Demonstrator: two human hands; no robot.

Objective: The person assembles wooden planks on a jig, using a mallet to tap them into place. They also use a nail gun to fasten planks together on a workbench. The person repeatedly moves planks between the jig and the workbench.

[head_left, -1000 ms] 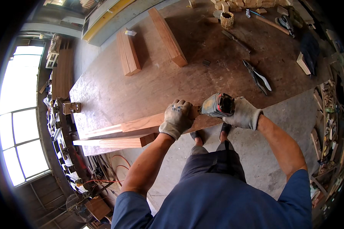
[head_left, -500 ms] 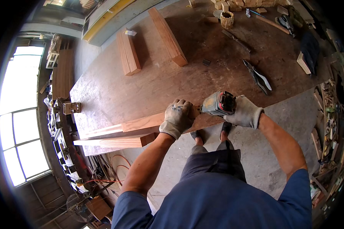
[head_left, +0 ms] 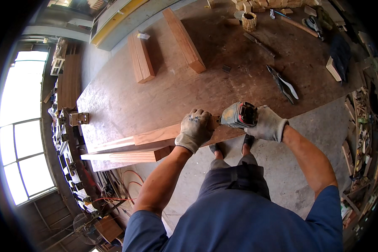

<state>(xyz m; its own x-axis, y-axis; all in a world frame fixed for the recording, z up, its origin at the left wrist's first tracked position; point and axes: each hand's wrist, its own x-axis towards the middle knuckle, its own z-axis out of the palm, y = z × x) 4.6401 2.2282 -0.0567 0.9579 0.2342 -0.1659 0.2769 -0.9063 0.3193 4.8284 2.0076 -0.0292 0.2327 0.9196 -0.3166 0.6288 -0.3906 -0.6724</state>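
My left hand (head_left: 195, 130), in a pale work glove, is closed over a long wooden beam (head_left: 156, 135) near its right end and presses it on the workbench (head_left: 180, 98). My right hand (head_left: 271, 124), gloved too, grips a cordless drill (head_left: 236, 116) by its handle. The drill lies level, its nose pointing left at the beam's end face, just beside my left hand. Whether the bit is inside the wood cannot be made out. A second beam (head_left: 126, 156) lies along the bench's near edge, close to my left forearm.
Two more beams, one shorter (head_left: 141, 59) and one longer (head_left: 184, 42), lie farther back. Pliers (head_left: 282, 84), a chisel-like tool (head_left: 259, 45), a round wooden cup (head_left: 249, 22) and a hammer (head_left: 300, 26) are at the right. Wood blocks (head_left: 256, 6) line the far edge.
The drill and my right hand have shifted very slightly toward me. My left hand and the beam stay in place.
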